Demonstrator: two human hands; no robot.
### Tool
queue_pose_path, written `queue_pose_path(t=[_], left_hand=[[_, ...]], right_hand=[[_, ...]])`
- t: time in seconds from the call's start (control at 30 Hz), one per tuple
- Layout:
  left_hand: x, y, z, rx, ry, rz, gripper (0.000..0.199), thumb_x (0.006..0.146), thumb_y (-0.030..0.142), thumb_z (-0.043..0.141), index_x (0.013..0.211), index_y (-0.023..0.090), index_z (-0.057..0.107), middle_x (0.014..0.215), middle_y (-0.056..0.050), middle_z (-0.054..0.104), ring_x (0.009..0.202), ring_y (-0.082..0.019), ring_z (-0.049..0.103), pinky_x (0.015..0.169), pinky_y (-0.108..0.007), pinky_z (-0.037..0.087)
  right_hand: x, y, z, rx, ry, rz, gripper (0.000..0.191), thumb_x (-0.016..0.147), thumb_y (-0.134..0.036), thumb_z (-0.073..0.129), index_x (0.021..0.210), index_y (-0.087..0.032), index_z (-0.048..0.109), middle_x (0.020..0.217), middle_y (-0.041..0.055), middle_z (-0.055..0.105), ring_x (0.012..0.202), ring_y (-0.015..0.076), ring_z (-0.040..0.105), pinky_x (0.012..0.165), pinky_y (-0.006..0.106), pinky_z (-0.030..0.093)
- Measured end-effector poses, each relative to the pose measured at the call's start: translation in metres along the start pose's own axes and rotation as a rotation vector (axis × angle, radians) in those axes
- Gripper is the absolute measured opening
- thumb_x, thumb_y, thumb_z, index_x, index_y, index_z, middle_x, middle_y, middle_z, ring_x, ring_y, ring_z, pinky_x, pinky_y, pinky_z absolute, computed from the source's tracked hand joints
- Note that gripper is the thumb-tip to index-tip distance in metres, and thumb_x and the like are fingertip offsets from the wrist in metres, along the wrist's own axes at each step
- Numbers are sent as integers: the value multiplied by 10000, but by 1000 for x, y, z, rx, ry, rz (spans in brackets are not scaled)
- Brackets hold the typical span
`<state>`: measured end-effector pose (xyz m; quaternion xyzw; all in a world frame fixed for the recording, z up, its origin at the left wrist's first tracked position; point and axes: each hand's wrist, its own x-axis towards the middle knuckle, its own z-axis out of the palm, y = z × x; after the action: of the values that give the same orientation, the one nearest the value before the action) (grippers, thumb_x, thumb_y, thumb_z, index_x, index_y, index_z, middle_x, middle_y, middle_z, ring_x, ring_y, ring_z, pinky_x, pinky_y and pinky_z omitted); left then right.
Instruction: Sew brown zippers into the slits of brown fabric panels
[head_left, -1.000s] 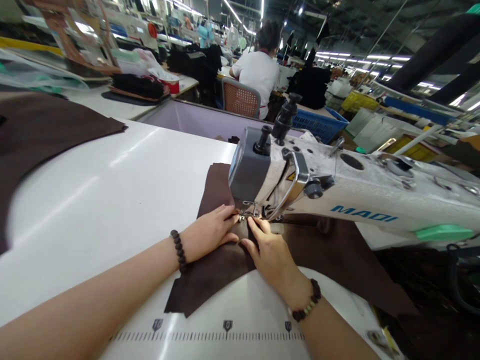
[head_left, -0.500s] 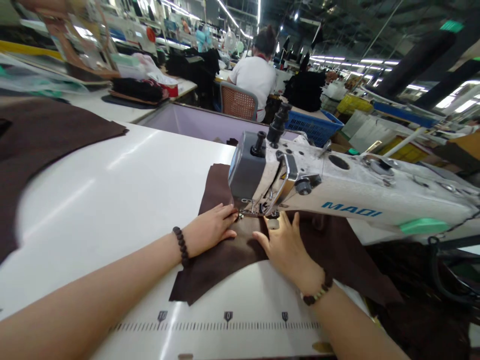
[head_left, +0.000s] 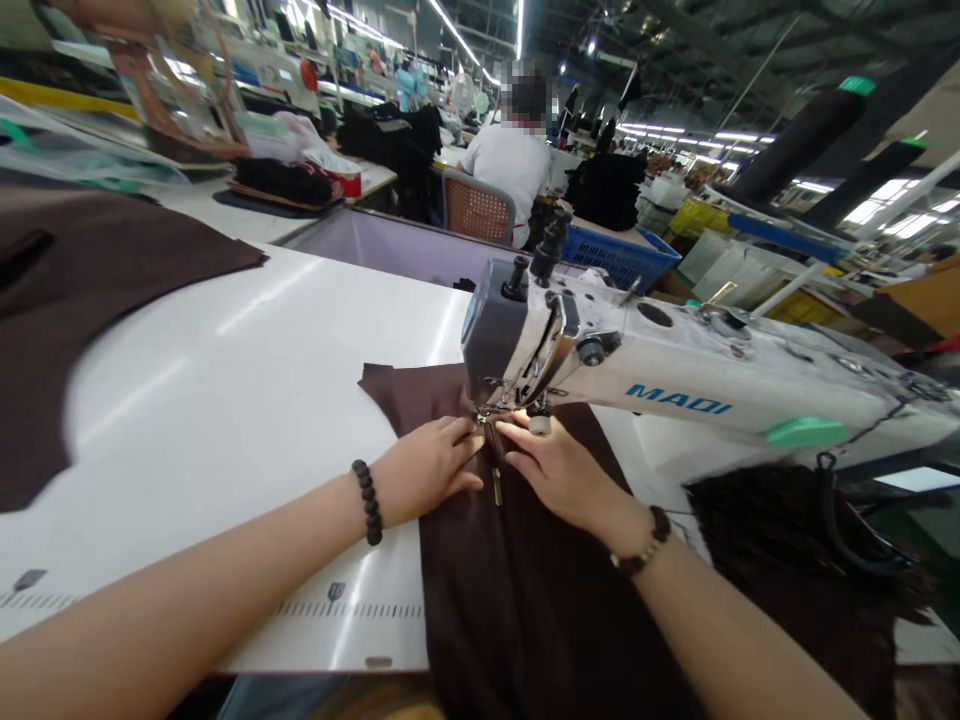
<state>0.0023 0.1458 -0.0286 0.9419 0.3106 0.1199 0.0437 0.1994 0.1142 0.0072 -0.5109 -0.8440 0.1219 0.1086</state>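
Note:
Dark brown fabric [head_left: 525, 580] lies under the needle area of a white sewing machine [head_left: 675, 370] and runs down over the table's front edge. My left hand [head_left: 431, 465] rests on the fabric just left of the presser foot [head_left: 487, 415], fingers stretched out. On the other side, my right hand [head_left: 559, 460] lies on the cloth with its fingertips close to the foot, fingers extended. Between both hands a brass-coloured zipper pull [head_left: 496, 487] shows on a seam line of the fabric. The needle tip itself is too small to make out.
Another brown fabric piece [head_left: 135, 260] lies on the white tabletop [head_left: 247, 400] at the left. Dark cloth [head_left: 795, 550] is heaped at the right. A lilac bin [head_left: 390, 245] stands behind the table. Farther back, a person in white [head_left: 510, 165] sits near a blue crate [head_left: 622, 255].
The fabric has been turned: its long part now hangs toward me, and the zipper pull has come into view. My right hand has shifted slightly left, with its fingertips nearer the foot.

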Motion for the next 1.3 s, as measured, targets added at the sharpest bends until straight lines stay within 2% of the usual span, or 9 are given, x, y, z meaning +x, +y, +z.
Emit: queue_pose_path(t=[0.1, 0.2, 0.6, 0.97, 1.17, 1.3], left_hand=[[-2, -2, 9, 17, 36, 43, 532, 753, 450, 640, 1128, 83, 551, 1097, -154, 548, 1041, -274, 521, 923, -395, 451], [-5, -9, 13, 6, 38, 85, 535, 763, 435, 632, 1157, 87, 536, 1141, -156, 534, 1075, -271, 507, 956, -409, 427], [-8, -29, 14, -42, -40, 170, 523, 813, 447, 563, 1202, 100, 519, 1229, -185, 496, 1137, -310, 494, 997, -503, 377], [-4, -36, 12, -62, -64, 202, 523, 817, 423, 568, 1213, 86, 512, 1221, -195, 494, 1146, -314, 491, 1003, -509, 363], [-4, -37, 12, -38, -40, 208, 520, 814, 443, 563, 1202, 99, 525, 1198, -184, 504, 1105, -313, 514, 985, -502, 382], [-3, -40, 12, -22, -16, 231, 509, 815, 442, 564, 1183, 92, 539, 1169, -182, 514, 1078, -295, 525, 967, -459, 409]], right_hand=[[-7, 2, 37, -98, 48, 68, 404, 914, -241, 403, 1316, -205, 428, 1352, 103, 425, 1265, 243, 361, 1037, 493, 266], [-13, -5, 51, -156, 64, 130, 411, 919, -250, 383, 1327, -209, 411, 1357, 117, 414, 1274, 256, 345, 1029, 528, 260], [-10, -22, 53, -183, 44, 250, 424, 917, -248, 379, 1339, -212, 397, 1394, 101, 371, 1274, 275, 337, 1024, 544, 266], [-6, -26, 51, -197, 34, 271, 424, 918, -242, 366, 1338, -199, 402, 1392, 109, 370, 1261, 281, 350, 1015, 539, 279], [-6, -25, 52, -183, 42, 271, 426, 913, -238, 386, 1336, -195, 404, 1381, 113, 385, 1248, 275, 365, 1016, 539, 276], [-5, -21, 52, -151, 61, 253, 422, 913, -244, 386, 1328, -177, 414, 1357, 135, 406, 1233, 288, 374, 1005, 561, 271]])
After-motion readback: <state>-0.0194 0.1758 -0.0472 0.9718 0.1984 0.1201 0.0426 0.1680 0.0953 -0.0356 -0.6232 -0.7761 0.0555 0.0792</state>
